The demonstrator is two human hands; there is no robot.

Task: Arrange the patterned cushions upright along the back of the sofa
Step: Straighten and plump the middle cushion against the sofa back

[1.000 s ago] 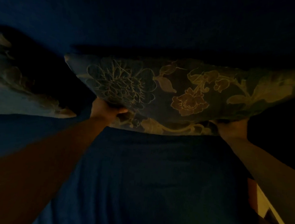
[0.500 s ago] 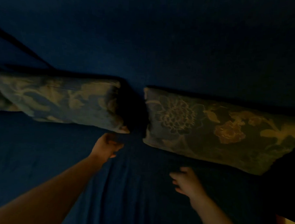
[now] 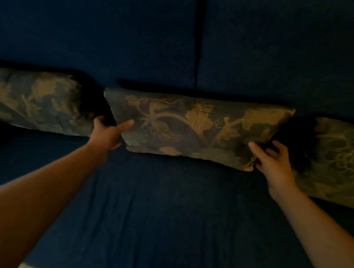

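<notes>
- Head view: two bare forearms are seen reaching forward over the dark blue sofa seat (image 3: 168,214), which fills the near part of the frame and shows faint creases.
- The left hand (image 3: 106,133) is placed at the lower left edge of the middle cushion (image 3: 196,130); its thumb lies on the front face and its fingers are hidden behind the edge, so a light grasp is judged, not a tight one.
- The right hand (image 3: 274,162) is set on the lower right corner of the same cushion, thumb on the front face and fingers wrapped round the side, so that corner is judged to be held.
- The middle cushion is seen standing on its long edge on the seat and against the sofa back (image 3: 115,40), tilted a little.
- A left cushion (image 3: 37,101) and a right cushion (image 3: 337,161) are seen standing beside it along the back, with dark gaps between.
- The cushion is judged soft, light and yielding; the patterned cover looks woven and not slippery.
- Hold is best taken at both ends at once, low down, so the filling is not bunched and the cushion is kept from slumping forward.
- Much detail is lost in the dim light.
</notes>
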